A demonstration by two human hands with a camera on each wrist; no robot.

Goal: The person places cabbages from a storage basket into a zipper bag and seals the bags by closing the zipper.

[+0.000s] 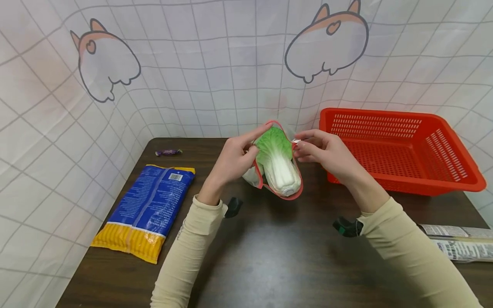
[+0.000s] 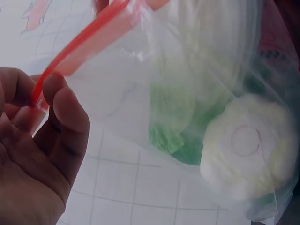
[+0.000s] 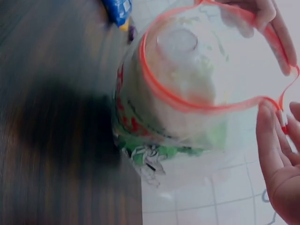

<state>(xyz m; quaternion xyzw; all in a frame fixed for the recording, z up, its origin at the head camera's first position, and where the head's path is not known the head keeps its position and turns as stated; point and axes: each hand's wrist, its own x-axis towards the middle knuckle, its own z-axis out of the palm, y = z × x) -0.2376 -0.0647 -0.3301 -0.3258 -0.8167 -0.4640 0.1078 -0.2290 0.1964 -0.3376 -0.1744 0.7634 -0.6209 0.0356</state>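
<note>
Our left grip [image 1: 236,157] has fingers and thumb pinched on the red rim of a clear bag [image 1: 252,176], its index finger stretched along the edge; our right grip [image 1: 319,152] pinches the opposite side, at the little slider [image 1: 295,141]. Between them the mouth gapes, and the cabbage [image 1: 279,160] sits inside the bag, leafy end up, stalk base towards us.

With the mouth this wide, we judge the cabbage could slide out over the near rim if either grip let its side sag. A hard sideways pull might tear the thin film or slip the rim from our left fingertips, and a leaf could catch along the zip.

Just beyond our right grip stands the red basket [image 1: 458,184] — its near corner is what we might knock if that elbow swung out. A printed packet [image 1: 462,244] lies nearer us, beside the right sleeve. Left of our left grip, on the worktop [image 1: 262,256], lie a blue-and-yellow packet [image 1: 148,209] and, farther back, a purple sweet [image 1: 168,152], both clear of the bag.
</note>
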